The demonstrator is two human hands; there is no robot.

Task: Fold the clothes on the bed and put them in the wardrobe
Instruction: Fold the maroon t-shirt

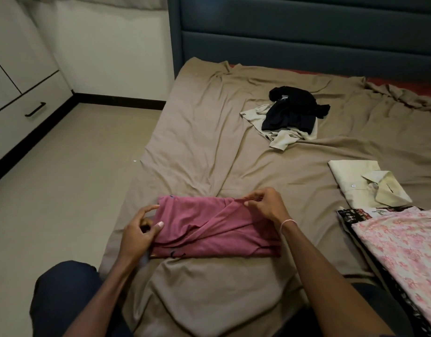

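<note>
Half-folded pink cotton garment [216, 229]: left hand [139, 233] pinches its end, right hand [263, 205] pinches the top fold (squaring edges, likely).

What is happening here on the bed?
A person is folding a pink garment on the bed. The left hand holds its left end and the right hand pinches a fold at its far edge. A folded pale shirt and a floral cloth lie to the right; a black garment lies crumpled on a light shirt farther back.
</note>
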